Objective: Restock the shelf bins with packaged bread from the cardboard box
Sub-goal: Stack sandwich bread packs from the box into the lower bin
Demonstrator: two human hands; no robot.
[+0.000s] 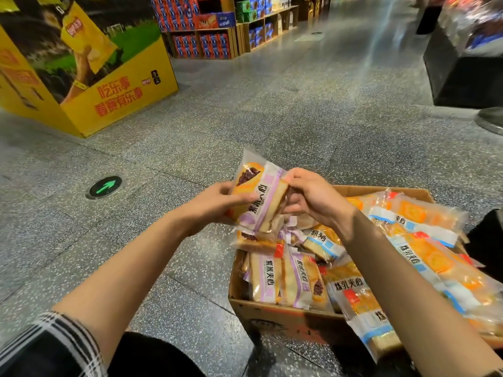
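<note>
An open cardboard box (pixel 275 317) sits on the floor at lower right, filled with several packaged breads: purple-striped packs (pixel 272 278) on its left side, blue-striped packs (pixel 419 257) on its right. Above the box's far left corner I hold a purple-striped bread pack (pixel 258 191). My left hand (pixel 217 205) grips the pack's left edge from underneath with the thumb across its front. My right hand (pixel 313 197) pinches the pack's right edge with curled fingers. No shelf bins are in view.
A yellow chip display stand (pixel 114 85) stands at the left. Wooden shelves with red and blue boxes (pixel 206 36) line the far side of the aisle. A black display base (pixel 462 77) is at the right. A green floor arrow light (pixel 104 186) is left of the box.
</note>
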